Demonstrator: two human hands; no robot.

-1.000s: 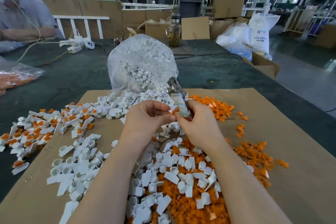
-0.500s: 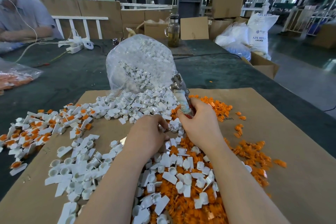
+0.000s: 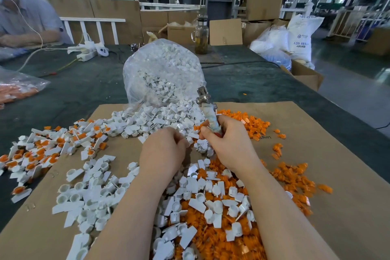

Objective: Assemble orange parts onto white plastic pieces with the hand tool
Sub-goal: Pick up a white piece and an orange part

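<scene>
Gripping the tool (image 3: 207, 112) is the right hand (image 3: 229, 145), fingers curled round the wrapped handle; the metal head is pointed up and away, tilted slightly left, above the white pile. The left hand (image 3: 163, 150) is seen knuckles-up just beside the right, fingers curled down into the white pieces (image 3: 160, 118) at the pile's near edge; whether a piece is pinched can't be told, since the fingertips are hidden. The hands are close but apart, w/ a few white pieces between them.

A cardboard sheet (image 3: 316, 133) is laid over the dark table (image 3: 84, 91), and nearly all parts are spread on it. An open clear bag (image 3: 162, 74) of white pieces is stood at the sheet's far edge, its contents spilled toward the hands. Loose orange parts (image 3: 291, 177) are scattered right of the right hand and heaped under both forearms, mixed w/ white pieces near the bottom centre. More unfilled white pieces are strewn left of the left forearm. At far left, a group of assembled pieces (image 3: 40, 154), white w/ orange inserts, is partly off the sheet onto the table.

Farther back: a bag of orange items (image 3: 16, 88) at the left edge, a power strip (image 3: 87, 55), a glass jar (image 3: 201, 36) and cardboard boxes (image 3: 225, 31). Another person's sleeve (image 3: 31, 15) is seen at upper left.
</scene>
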